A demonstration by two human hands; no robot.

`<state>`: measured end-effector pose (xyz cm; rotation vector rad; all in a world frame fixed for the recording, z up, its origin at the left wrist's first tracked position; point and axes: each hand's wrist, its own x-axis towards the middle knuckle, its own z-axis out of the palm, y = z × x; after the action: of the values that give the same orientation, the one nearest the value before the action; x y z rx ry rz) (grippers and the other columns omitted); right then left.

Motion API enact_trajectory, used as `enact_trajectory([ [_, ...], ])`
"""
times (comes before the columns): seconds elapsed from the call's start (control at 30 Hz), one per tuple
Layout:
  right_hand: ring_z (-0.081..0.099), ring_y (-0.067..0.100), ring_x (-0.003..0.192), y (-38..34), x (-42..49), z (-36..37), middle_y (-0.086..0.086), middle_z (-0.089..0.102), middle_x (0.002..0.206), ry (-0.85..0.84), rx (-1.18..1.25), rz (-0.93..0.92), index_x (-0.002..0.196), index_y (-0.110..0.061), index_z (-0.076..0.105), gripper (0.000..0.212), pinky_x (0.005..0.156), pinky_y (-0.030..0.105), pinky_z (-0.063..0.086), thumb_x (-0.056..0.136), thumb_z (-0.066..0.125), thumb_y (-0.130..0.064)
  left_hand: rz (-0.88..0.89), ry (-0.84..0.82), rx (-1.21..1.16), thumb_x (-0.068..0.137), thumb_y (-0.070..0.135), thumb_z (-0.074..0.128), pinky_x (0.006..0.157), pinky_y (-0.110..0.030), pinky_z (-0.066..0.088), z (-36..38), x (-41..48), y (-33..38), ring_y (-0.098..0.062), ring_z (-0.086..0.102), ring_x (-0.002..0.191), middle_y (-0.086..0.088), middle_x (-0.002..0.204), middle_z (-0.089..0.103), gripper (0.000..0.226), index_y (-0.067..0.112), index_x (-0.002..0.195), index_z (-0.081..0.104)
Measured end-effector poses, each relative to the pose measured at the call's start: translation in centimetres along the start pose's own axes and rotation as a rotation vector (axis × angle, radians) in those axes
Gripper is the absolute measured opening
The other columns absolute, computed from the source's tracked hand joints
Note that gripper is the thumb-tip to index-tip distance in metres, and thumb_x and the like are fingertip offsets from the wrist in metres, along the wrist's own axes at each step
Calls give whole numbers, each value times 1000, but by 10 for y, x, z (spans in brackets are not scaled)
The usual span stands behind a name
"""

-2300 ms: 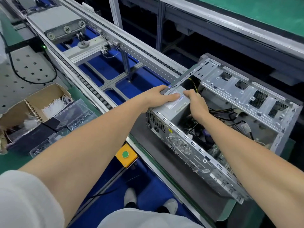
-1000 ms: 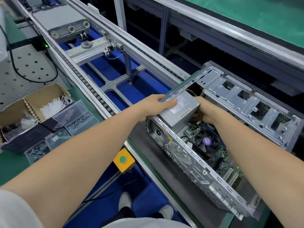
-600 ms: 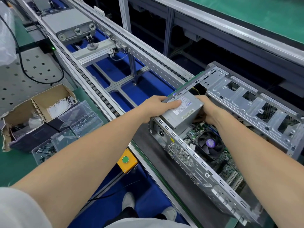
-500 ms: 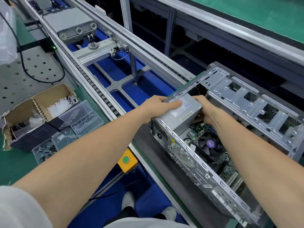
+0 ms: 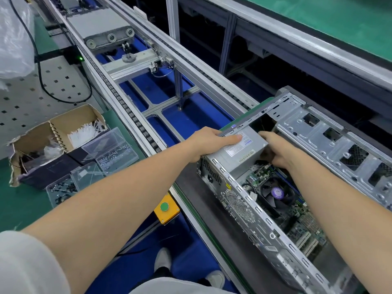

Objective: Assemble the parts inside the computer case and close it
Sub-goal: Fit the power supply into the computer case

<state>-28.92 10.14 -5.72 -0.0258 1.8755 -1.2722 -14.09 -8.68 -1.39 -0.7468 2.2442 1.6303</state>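
Note:
An open metal computer case lies on its side on the conveyor. A grey power supply with a white label sits in the case's near-left corner. My left hand lies over the supply's top left edge, thumb across the label. My right hand holds its right side, fingers curled down behind it. Below the supply are the motherboard and a black CPU fan. A hinged silver drive cage stands raised along the far side.
A dark conveyor belt carries the case. A yellow box with a green button hangs on the rail. Left on the green bench are a cardboard box and clear screw trays. Blue floor shows below.
The power supply has sunk from a raised tilt down into the case's corner. My right hand shifted from under it to its right side. The view moved closer.

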Motion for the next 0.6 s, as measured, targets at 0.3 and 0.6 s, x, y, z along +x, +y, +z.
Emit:
enact_trajectory([
  [0.3,74,10,66,5,3,2,0,79,80,-93,-221,-35,92,-21,78,28,61,29,62,104,54,-16,5,-11,-38,72,79,70,111,-48,46,1,2,-3,-27,58,128,-1,141,61,88,20,137,61],
  [0.6,76,18,75,-3,6,7,7,80,91,-83,-321,-44,89,-16,83,34,60,30,61,101,51,-13,17,20,-33,68,74,77,109,-40,45,1,6,-5,-23,56,128,4,144,57,88,25,139,59],
])
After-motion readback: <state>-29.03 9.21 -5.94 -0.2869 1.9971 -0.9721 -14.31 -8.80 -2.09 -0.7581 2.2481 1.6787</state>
